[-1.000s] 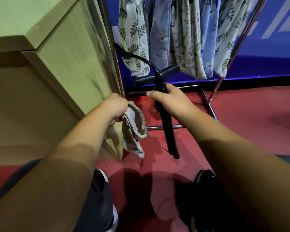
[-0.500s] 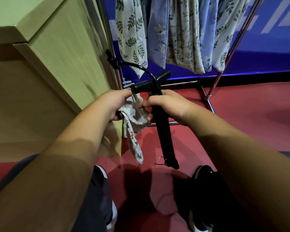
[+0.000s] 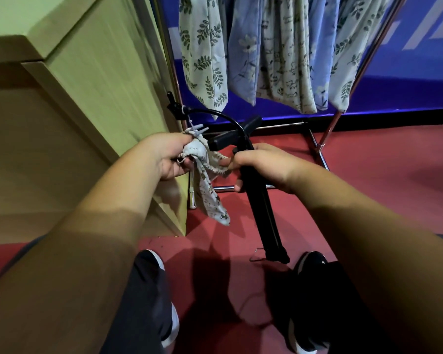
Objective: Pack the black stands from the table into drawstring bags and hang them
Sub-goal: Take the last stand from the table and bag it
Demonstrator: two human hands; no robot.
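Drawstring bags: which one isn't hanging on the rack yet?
The small floral bag in the left hand, beside the black stand; the others hang from the rack behind.

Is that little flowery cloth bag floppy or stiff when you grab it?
Probably floppy: the small floral fabric drawstring bag droops limp from the left hand. Likely light too, being thin, creased cloth.
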